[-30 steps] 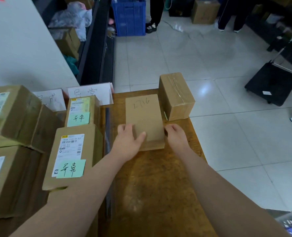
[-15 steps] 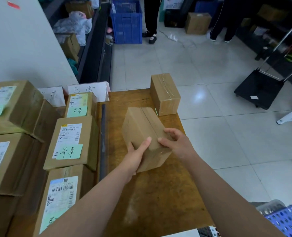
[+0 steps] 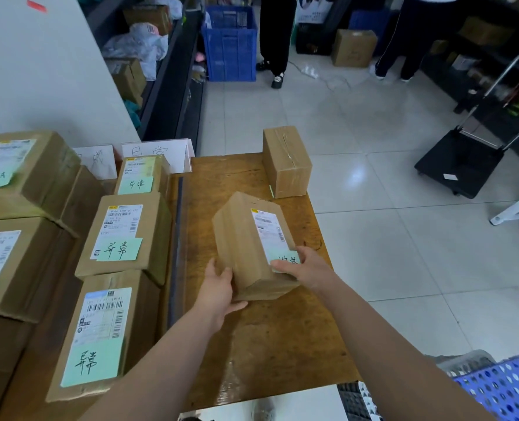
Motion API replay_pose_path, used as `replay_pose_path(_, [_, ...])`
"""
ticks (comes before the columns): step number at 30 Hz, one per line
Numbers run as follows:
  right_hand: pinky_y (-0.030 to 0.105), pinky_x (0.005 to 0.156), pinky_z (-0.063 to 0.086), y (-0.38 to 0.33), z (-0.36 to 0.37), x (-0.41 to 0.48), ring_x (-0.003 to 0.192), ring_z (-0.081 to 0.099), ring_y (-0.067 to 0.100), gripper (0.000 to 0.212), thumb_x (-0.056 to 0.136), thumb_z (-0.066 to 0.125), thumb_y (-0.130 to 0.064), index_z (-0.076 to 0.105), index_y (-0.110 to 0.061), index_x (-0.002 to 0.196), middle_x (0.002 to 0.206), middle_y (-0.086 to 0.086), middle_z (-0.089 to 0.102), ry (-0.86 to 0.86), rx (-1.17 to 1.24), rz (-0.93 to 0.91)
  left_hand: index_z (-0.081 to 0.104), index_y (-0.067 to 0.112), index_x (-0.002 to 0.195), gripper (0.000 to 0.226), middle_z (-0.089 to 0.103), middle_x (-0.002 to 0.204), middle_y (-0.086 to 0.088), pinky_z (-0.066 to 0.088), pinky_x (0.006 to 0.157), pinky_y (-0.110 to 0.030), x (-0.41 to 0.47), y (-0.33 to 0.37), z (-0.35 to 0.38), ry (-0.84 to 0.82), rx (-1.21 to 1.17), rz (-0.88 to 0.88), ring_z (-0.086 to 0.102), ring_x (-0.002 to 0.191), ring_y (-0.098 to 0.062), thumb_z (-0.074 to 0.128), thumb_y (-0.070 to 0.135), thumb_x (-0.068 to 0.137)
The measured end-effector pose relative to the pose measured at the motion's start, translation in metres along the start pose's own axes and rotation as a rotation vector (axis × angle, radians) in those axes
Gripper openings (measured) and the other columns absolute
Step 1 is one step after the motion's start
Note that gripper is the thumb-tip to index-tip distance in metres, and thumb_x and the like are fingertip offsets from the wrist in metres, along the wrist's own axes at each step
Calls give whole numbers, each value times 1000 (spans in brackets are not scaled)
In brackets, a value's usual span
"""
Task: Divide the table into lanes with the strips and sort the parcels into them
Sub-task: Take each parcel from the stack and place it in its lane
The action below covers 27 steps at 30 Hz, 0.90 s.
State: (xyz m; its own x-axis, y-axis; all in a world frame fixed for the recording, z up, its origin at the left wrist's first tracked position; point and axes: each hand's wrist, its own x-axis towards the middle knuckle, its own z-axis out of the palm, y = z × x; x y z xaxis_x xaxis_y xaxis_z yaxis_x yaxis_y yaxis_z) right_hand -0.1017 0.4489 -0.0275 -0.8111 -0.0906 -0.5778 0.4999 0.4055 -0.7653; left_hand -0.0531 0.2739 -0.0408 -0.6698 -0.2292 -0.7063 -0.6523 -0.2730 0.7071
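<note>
Holding a tilted cardboard parcel (image 3: 252, 247) above the wooden table (image 3: 270, 338), left hand (image 3: 218, 291) clasped on its near lower-left side, right hand (image 3: 308, 264) clamped over the green note on its shipping label. Right of the dark divider strip (image 3: 177, 238); beyond it, three labelled parcels (image 3: 124, 235) in a row. Another plain box (image 3: 287, 161) upright at the far edge.

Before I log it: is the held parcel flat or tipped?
Tipped: the parcel leans on one edge, label face up, between left hand and right hand.
</note>
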Motion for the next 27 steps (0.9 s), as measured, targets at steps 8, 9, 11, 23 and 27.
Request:
replay_pose_path(8, [17, 71, 52, 15, 1, -1, 97, 60, 8, 55, 88, 70, -31, 50, -12, 135, 128, 0, 61, 48, -57, -43, 24, 35, 153, 70, 47, 125, 10, 35, 105, -44, -7, -5, -2, -31, 16, 46, 47, 117, -16, 56, 50, 94])
replay_pose_path(9, [15, 65, 50, 14, 0, -2, 91, 59, 5, 49, 89, 69, -31, 52, -13, 132, 126, -1, 62, 53, -55, -53, 23, 35, 154, 72, 48, 126, 10, 36, 100, -41, -8, -6, -2, -47, 21, 49, 47, 114, -15, 59, 48, 93])
replay_pose_path(11, [12, 56, 46, 13, -1, -4, 83, 57, 3, 44, 90, 67, -31, 54, -15, 129, 123, -2, 62, 67, -47, -67, 22, 35, 153, 77, 48, 131, 8, 38, 96, -39, -9, -7, -3, -56, 34, 54, 48, 115, -16, 63, 47, 90])
replay_pose_path(23, [19, 65, 47, -51, -3, -20, 104, 60, 15, 41, 85, 70, -41, 55, -25, 120, 113, -4, 63, 145, 144, -222, 35, 42, 147, 97, 39, 144, 5, 44, 106, -52, -31, 38, -11, 28, 62, 337, 50, 123, -20, 63, 75, 60])
replay_pose_path(27, [17, 63, 45, -79, 17, -26, 95, 60, 6, 39, 86, 69, -42, 53, -27, 118, 105, -10, 62, 118, 147, -308, 39, 41, 145, 97, 42, 145, 5, 41, 108, -52, -39, 52, -32, 70, 9, 393, 49, 124, -18, 59, 77, 57])
